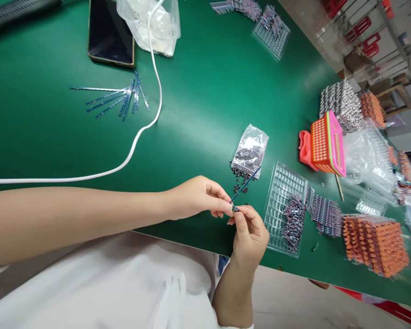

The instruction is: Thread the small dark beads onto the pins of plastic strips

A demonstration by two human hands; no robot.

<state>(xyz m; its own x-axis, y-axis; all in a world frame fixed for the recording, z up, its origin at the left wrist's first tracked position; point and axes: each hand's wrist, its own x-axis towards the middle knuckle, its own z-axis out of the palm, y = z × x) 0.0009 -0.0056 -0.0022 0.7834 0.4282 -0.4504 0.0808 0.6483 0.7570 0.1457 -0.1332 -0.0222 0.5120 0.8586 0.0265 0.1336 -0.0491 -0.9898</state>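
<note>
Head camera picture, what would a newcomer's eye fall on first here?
Probably the left hand and right hand, meeting at a thin blue strip near the front edge of the green table. Next, the white cable curving across the left side. On the right, the orange basket and, lower down, the stack of orange pieces stand out.

Tabletop (192, 100): green
Phone (111, 34): 11 o'clock from view centre
Blue strips (126, 103): fanned, 10 o'clock
Bead bag (250, 148): 3 o'clock, beside loose beads (239, 173)
Clear tray (277, 194): 4 o'clock
Orange bundle (376, 244): 4 o'clock, farther
</note>
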